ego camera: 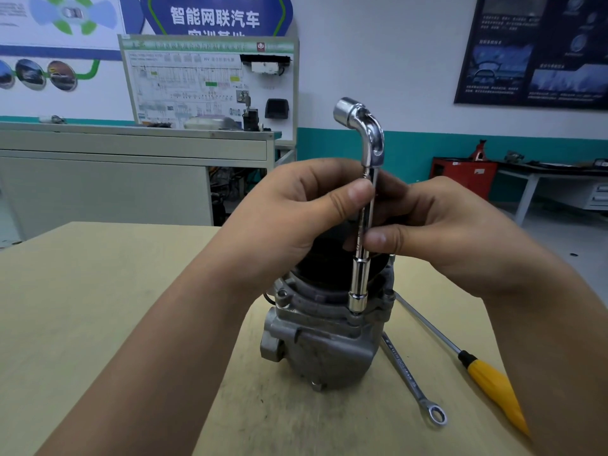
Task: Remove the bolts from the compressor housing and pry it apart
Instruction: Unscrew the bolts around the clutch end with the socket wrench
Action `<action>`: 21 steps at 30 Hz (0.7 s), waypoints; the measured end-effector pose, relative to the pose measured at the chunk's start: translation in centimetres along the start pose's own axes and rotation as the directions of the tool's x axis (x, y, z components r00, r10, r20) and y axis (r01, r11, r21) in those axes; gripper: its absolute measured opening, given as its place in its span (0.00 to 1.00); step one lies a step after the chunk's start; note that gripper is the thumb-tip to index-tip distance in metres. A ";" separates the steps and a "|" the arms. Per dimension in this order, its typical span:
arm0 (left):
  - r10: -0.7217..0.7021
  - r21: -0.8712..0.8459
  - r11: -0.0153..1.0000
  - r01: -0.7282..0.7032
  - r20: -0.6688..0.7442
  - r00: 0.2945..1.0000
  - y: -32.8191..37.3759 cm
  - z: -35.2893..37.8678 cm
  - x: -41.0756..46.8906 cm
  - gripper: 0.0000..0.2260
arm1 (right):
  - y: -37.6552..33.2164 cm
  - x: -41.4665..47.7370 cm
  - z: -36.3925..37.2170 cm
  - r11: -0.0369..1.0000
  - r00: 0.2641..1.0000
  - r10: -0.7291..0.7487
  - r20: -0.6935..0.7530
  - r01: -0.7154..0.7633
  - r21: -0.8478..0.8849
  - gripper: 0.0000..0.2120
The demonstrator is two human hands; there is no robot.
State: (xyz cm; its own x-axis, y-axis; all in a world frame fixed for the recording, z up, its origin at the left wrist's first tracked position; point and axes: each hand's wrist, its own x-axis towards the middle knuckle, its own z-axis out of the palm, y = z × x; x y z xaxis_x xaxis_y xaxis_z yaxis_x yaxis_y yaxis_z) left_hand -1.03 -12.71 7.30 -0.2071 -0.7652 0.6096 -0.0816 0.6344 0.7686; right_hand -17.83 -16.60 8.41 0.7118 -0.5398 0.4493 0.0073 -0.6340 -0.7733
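A grey metal compressor housing [324, 340] stands upright in the middle of the wooden table [98, 307]. A chrome L-shaped socket wrench [363, 245] stands vertically, its lower socket seated on a bolt at the housing's flange rim. My left hand [296, 218] pinches the wrench shaft from the left, thumb high on it. My right hand [437, 232] grips the shaft from the right, thumb lower down. The bolt under the socket is hidden. Another bolt head [282, 294] shows on the flange's left side.
A combination ring spanner [411, 380] and a yellow-handled screwdriver [487, 380] lie on the table right of the housing, partly under my right forearm. Beyond the table stand a grey cabinet [131, 172] with a display board, a red toolbox [464, 176] and a workbench.
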 end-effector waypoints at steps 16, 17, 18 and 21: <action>0.005 -0.029 1.000 -0.006 -0.044 0.999 0.0 0.2 0.1 0.06 | -0.1 -0.1 -0.2 0.994 0.999 0.038 -0.004 -0.038 -0.104 0.23; 0.004 -0.037 0.999 -0.005 -0.049 0.999 0.0 0.2 0.1 0.07 | -0.2 0.0 -0.1 0.994 0.999 0.036 -0.005 -0.036 -0.105 0.23; 0.004 -0.043 0.999 -0.006 -0.053 0.999 0.0 0.3 0.1 0.07 | -0.3 0.0 0.1 0.995 0.999 0.035 -0.002 -0.035 -0.097 0.22; 0.000 -0.065 0.998 -0.004 -0.071 0.997 0.2 0.4 0.1 0.06 | -0.5 -0.1 0.2 0.996 1.000 0.028 0.001 -0.028 -0.082 0.20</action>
State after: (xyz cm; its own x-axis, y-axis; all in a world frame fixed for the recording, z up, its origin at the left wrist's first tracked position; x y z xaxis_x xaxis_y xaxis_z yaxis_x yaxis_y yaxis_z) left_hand -1.48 -12.61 7.38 -0.1376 -0.7711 0.6217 -0.0174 0.6294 0.7769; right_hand -17.75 -16.15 8.66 0.7123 -0.5571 0.4270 -0.0704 -0.6620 -0.7462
